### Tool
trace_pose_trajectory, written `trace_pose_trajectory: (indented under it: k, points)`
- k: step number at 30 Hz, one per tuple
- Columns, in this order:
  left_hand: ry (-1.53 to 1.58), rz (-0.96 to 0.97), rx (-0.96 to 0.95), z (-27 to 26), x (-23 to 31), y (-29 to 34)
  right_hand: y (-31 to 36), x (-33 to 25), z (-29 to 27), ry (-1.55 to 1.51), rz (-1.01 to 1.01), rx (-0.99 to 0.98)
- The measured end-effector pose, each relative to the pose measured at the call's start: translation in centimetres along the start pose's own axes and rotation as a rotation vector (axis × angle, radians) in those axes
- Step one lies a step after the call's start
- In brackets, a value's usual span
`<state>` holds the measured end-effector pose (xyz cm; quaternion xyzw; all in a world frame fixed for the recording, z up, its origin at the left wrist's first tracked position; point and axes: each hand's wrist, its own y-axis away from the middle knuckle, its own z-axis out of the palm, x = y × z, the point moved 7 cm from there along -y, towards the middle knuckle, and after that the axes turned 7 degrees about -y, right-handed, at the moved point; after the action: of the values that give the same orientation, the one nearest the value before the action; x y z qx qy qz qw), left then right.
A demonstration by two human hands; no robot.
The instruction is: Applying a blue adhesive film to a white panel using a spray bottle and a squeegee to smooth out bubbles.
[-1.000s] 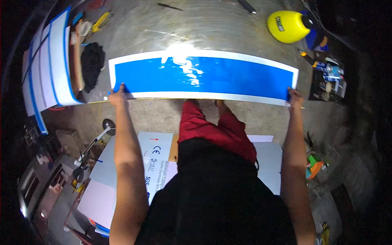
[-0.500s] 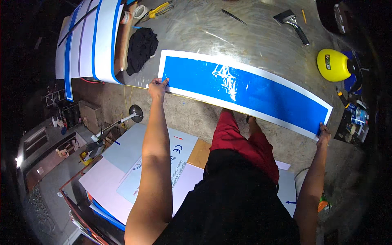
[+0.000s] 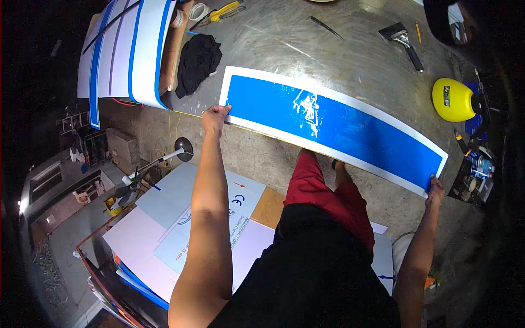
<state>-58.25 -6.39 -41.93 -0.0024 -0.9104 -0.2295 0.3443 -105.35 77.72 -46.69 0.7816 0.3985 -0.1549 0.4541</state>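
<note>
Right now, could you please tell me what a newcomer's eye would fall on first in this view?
Most likely the long, glossy white-bordered blue sheet along the near edge of the grey tabletop, with the left hand at its near left corner and the right hand at its near right one. Next, probably the bright yellow bottle towards the tabletop's right end, then the crumpled black cloth left of the sheet.

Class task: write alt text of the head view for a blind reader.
A person's left hand and right hand hold opposite ends of a white-bordered blue sheet at a grey table; black cloth lies left, a yellow container right.
</note>
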Motion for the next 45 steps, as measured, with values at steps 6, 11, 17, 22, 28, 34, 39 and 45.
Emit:
trace_pose_trajectory:
  k: [6,11,17,22,28,34,39,45]
  points:
    - [-0.126,0.052,0.092,0.7,2.1,-0.3,-0.9,1.0,-1.1,-0.085,-0.045,0.008]
    - [-0.087,-0.002,0.057,0.9,0.8,-1.4,0.1,0.2,0.2,-0.051,-0.054,0.021]
    - [-0.071,0.009,0.105,1.2,1.1,-1.5,0.8,-0.4,0.2,-0.085,-0.069,0.028]
    - [-0.093,0.014,0.123,1.6,1.8,-1.4,1.7,-0.9,0.1,-0.139,-0.081,-0.015]
    - [-0.061,0.016,0.119,0.9,0.2,-2.1,0.4,-0.1,0.5,-0.111,-0.041,-0.01]
    - [0.044,-0.005,0.075,1.6,0.4,-2.2,0.5,-0.2,-0.5,-0.142,-0.056,0.04]
    - [0.021,-0.005,0.077,1.5,0.4,-2.2,0.9,-0.3,-0.4,-0.133,-0.03,0.067]
    - [0.002,0.044,0.105,0.5,-0.6,-3.3,1.1,-0.5,0.6,-0.072,0.016,0.027]
